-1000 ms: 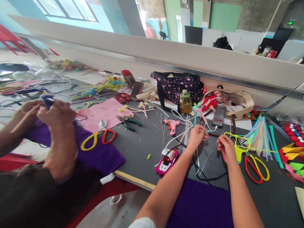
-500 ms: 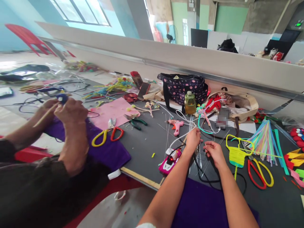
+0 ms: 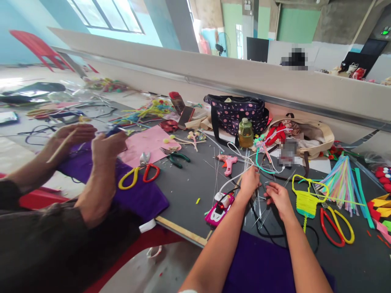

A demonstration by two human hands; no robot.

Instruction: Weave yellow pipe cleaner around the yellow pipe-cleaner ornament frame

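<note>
And here's the left hand (image 3: 250, 182), fingers curled in, grip hidden, over thin wires (image 3: 260, 208) scattered between both hands on the dark table (image 3: 186, 183). They look light, slick, springy, easily bent; best pinched mid-length, singly. Right hand (image 3: 278, 198): fingers half-bent beside them, hold unclear.

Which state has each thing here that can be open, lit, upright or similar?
Thin wires: scattered, crossing
Power strip: plug in, red light on
Glue gun: lying on its side
Green-handled pliers: handles apart
Scissors near pliers: handles apart
Scissors at right: handles apart
Bottle: upright, top closed
Beige bag: mouth open
Red chair: upright
</note>
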